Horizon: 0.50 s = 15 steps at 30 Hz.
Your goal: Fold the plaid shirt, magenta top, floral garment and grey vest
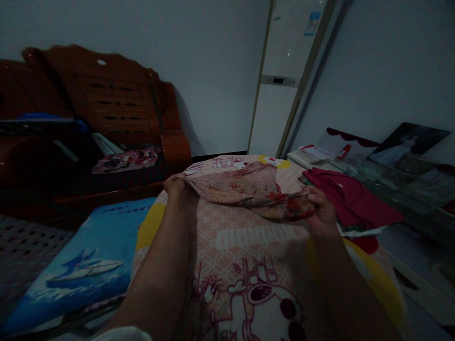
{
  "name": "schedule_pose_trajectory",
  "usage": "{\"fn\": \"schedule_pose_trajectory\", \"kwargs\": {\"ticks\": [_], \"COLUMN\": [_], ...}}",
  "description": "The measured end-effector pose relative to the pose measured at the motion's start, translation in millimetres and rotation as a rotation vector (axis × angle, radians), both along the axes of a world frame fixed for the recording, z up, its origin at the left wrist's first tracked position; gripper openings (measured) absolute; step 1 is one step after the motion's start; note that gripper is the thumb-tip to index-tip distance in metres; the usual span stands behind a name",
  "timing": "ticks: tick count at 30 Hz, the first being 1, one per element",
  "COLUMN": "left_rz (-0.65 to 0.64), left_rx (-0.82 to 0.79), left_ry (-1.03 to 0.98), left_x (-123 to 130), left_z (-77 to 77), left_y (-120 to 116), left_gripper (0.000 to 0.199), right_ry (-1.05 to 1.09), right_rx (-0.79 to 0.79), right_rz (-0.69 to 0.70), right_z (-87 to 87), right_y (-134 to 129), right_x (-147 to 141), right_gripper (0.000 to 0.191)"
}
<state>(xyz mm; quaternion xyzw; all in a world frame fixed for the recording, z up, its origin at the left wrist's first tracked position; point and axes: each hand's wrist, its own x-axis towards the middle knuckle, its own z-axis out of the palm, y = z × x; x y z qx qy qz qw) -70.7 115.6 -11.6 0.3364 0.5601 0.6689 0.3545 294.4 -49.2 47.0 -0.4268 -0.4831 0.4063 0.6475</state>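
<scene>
A thin pinkish garment (pixel 241 184) with a red and brown floral print is stretched sideways above a patterned cloth cover (pixel 249 255). My left hand (pixel 175 184) is closed on its left end. At the right end, my right hand (pixel 320 208) grips the darker, bunched floral part. The garment's far side rests on or just over the cover; its exact shape is hard to make out in the dim light. Just beyond my right hand lies a folded dark red garment (pixel 350 196).
A wooden armchair (pixel 113 104) with crumpled cloth (pixel 128 158) on its seat stands at the left. A blue bag (pixel 99 260) with a boat picture lies beside the cover. Right are stacked papers (pixel 309 155) and a glass-topped cabinet (pixel 394 184). A tall white appliance (pixel 275 113) stands behind.
</scene>
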Motion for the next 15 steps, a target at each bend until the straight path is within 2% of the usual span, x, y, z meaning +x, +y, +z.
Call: {"fn": "schedule_pose_trajectory", "kwargs": {"ticks": [3,5,6,7,8,11,12,13,15], "left_rz": [0.108,0.078,0.02,-0.068,-0.222,-0.899,-1.068,-1.171,-1.224], "left_rx": [-0.043,0.039,0.087,0.129,0.139,0.044,-0.024,-0.1,-0.248], "left_ry": [0.205,0.434,0.521,0.581,0.589,0.583,0.609,0.658,0.787], "left_x": [4.8,14.6,21.8,30.1,39.2,63.9,68.9,71.6,69.9], "left_z": [6.1,16.8,23.6,30.7,37.6,51.8,52.9,52.1,45.6], "left_y": [-1.1,-2.5,-4.3,-6.9,-10.5,-23.5,-27.0,-29.3,-29.5], "left_gripper": [0.033,0.038,0.036,0.033,0.028,0.026,0.026,0.025,0.02], "right_ry": [0.109,0.276,0.37,0.449,0.51,0.601,0.614,0.619,0.62], "right_rx": [-0.009,-0.055,-0.075,-0.092,-0.102,-0.1,-0.091,-0.081,-0.064], "right_rz": [-0.107,-0.171,-0.202,-0.232,-0.262,-0.324,-0.33,-0.329,-0.328], "right_z": [-19.2,-35.6,-43.8,-51.2,-57.7,-69.4,-71.1,-72.0,-72.8], "right_y": [17.4,28.7,33.5,37.6,40.7,45.2,45.5,45.4,45.1], "right_x": [4.3,6.9,8.8,11.3,14.3,24.5,27.5,29.9,32.8], "right_gripper": [0.012,0.013,0.013,0.013,0.012,0.012,0.011,0.011,0.011]}}
